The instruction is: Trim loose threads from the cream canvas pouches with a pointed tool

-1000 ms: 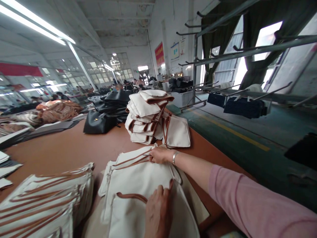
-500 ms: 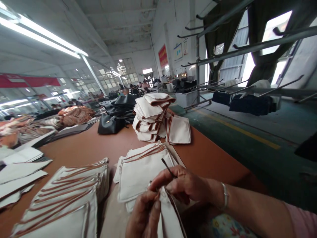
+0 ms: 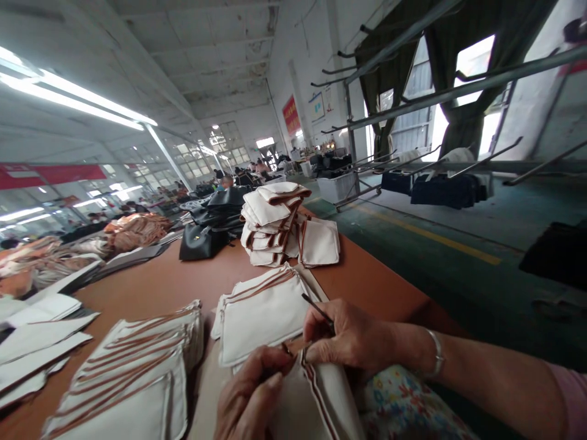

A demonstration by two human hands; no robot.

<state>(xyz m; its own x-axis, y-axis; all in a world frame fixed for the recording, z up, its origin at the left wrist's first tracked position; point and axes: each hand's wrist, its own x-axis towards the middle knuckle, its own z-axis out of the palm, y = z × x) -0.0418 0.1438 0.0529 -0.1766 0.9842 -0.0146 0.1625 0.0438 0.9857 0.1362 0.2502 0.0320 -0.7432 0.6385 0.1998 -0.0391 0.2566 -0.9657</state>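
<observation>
My right hand (image 3: pixel 343 330) is closed round a thin dark tool (image 3: pixel 317 307), whose end sticks up to the left. Its thumb presses the top corner of a white fabric piece (image 3: pixel 337 391) with brown edging. My left hand (image 3: pixel 254 388) pinches the same piece near that corner, fingers bent. Just beyond lies a short stack of white pieces (image 3: pixel 261 311) with brown edges. A fanned row of similar pieces (image 3: pixel 132 373) lies to the left. Further back, folded white pieces (image 3: pixel 270 214) stand in a tall pile.
Black bags (image 3: pixel 202 241) lie behind on the brown table (image 3: pixel 197 275). Loose white sheets (image 3: pixel 41 342) and orange-brown bundles (image 3: pixel 137 229) are at the left. A metal rack (image 3: pixel 413 110) with dark hanging items stands at the right, past the table edge.
The fabric piece has turned and opened, showing its brown-lined edges. My left hand has shifted left, and my right hand has closed more tightly round the tool. The whole view has shifted slightly.
</observation>
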